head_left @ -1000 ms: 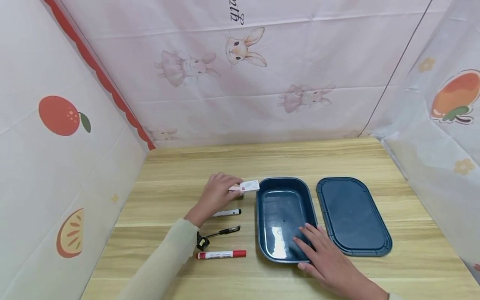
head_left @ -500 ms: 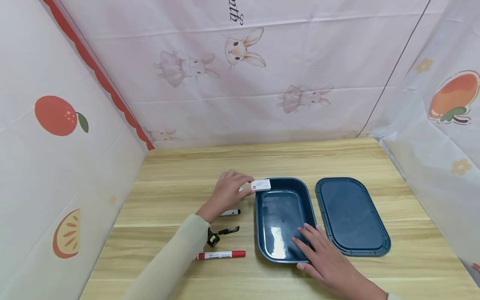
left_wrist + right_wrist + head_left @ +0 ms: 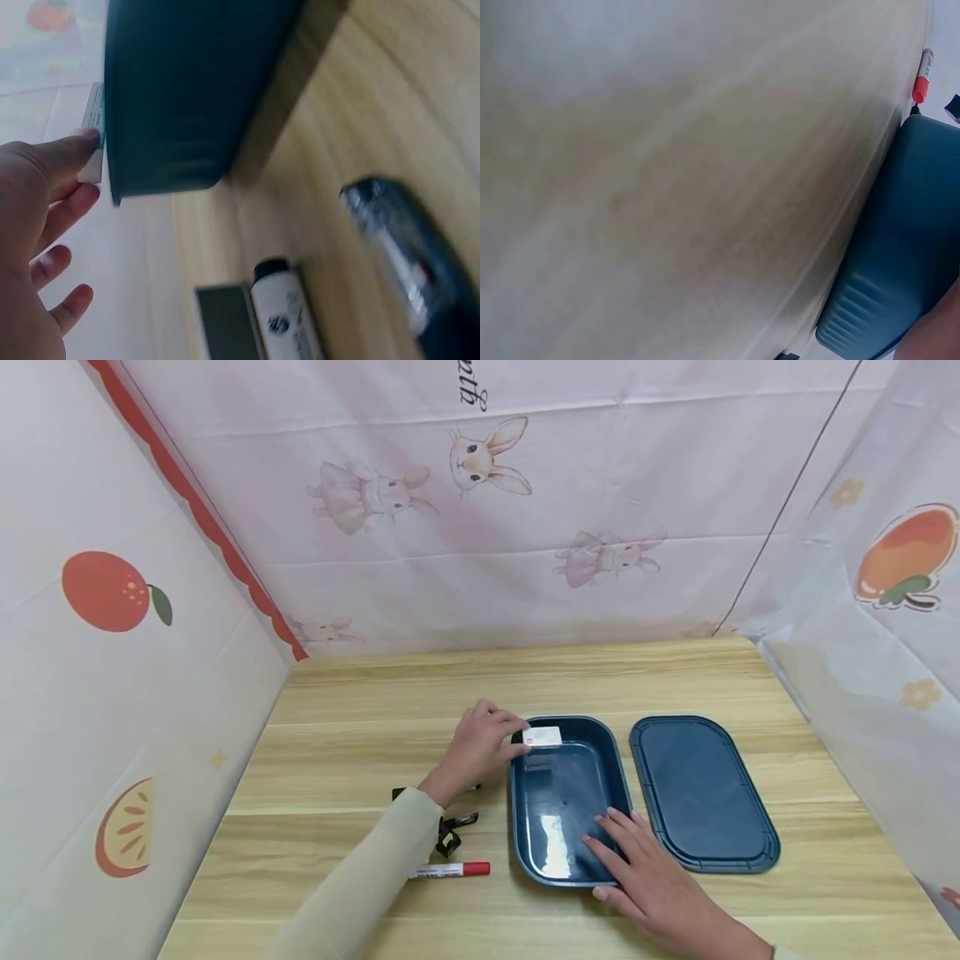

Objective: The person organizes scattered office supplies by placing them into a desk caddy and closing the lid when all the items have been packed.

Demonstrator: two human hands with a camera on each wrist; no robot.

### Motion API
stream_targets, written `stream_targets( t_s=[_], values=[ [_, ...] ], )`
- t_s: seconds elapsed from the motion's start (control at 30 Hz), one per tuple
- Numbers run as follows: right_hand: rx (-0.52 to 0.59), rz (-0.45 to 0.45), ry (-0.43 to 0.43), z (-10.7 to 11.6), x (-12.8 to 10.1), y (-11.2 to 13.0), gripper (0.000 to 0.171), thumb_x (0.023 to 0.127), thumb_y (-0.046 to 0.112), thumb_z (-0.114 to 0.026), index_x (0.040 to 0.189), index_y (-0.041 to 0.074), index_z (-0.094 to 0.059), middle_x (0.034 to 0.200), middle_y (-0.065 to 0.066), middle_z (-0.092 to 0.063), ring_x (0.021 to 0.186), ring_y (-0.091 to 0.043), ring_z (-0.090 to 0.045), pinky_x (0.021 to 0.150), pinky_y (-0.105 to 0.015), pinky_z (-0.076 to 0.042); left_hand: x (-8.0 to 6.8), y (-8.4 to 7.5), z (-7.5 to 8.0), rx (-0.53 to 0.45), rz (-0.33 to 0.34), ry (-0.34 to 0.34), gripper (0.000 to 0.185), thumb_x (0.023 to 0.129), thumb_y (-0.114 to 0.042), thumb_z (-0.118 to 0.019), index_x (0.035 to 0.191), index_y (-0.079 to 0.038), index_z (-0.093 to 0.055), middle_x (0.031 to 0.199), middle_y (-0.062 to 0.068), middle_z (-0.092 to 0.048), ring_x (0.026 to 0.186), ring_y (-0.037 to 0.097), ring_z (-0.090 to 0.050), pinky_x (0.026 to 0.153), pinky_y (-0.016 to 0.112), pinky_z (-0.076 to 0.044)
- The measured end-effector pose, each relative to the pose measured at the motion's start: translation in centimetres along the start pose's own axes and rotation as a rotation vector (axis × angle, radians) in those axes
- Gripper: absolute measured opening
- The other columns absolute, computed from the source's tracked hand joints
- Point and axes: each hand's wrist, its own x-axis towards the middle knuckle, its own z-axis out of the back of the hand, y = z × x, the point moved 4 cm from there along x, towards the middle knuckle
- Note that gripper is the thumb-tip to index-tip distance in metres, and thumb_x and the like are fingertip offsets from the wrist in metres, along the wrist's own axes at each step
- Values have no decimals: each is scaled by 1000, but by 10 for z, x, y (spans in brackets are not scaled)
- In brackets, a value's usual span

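Observation:
My left hand (image 3: 480, 747) pinches a small white box (image 3: 543, 737) with a red mark between thumb and fingers. The box is just inside the far left corner of a dark blue plastic container (image 3: 577, 802). In the left wrist view, the thumb presses the white box (image 3: 92, 120) beside the container's wall (image 3: 176, 112). My right hand (image 3: 645, 868) rests over the container's near right rim, fingers extended inside and thumb outside. The right wrist view shows only a bit of this hand (image 3: 937, 330) beside the container (image 3: 900, 240).
A matching blue lid (image 3: 705, 793) lies right of the container. On the left, partly behind the sleeve, are a red marker (image 3: 450, 870) and a black pen (image 3: 461, 820). The left wrist view shows a black-capped white marker (image 3: 285, 307), a dark grey block (image 3: 229, 322) and a shiny dark object (image 3: 405, 255).
My left hand has moved right with the white box, from outside the container's left rim to inside its far left corner. The right hand has stayed in place.

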Motion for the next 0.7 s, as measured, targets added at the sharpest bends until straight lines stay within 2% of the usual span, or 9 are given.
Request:
stream_targets(
  t_s=[0.13, 0.4, 0.57, 0.7],
  values=[
    [10, -12, 15, 1, 0, 1, 54, 100, 50, -56, 147, 25, -52, 158, -5, -42, 151, -22, -23, 126, -31, 7, 2, -5, -7, 62, -8, -25, 36, 93, -53, -67, 122, -32, -74, 137, -8, -59, 120, 19, -45, 100, 37, -41],
    [11, -15, 11, 0, 0, 2, 52, 100, 50, -56, 145, 24, -54, 157, -5, -43, 150, -22, -24, 126, -31, 7, 5, -3, -20, -28, 77, -30, 34, 91, -51, -71, 120, -33, -75, 144, -6, -52, 121, 21, -41, 96, 36, -41],
    [9, -20, 23, -1, 1, 1, 52, 101, 51, -55, 146, 25, -54, 158, -5, -42, 150, -22, -23, 126, -31, 8, 7, -2, -23, -69, 133, 9, 33, 89, -50, -74, 119, -36, -75, 146, -7, -50, 122, 21, -39, 95, 36, -41],
    [7, -8, 5, 0, 0, 1, 52, 100, 49, -57, 145, 23, -54, 157, -6, -43, 150, -23, -25, 126, -32, 7, 12, -5, -23, -64, 167, 71, 32, 89, -47, -76, 118, -35, -75, 148, -8, -50, 122, 21, -38, 95, 37, -39]
  ],
)
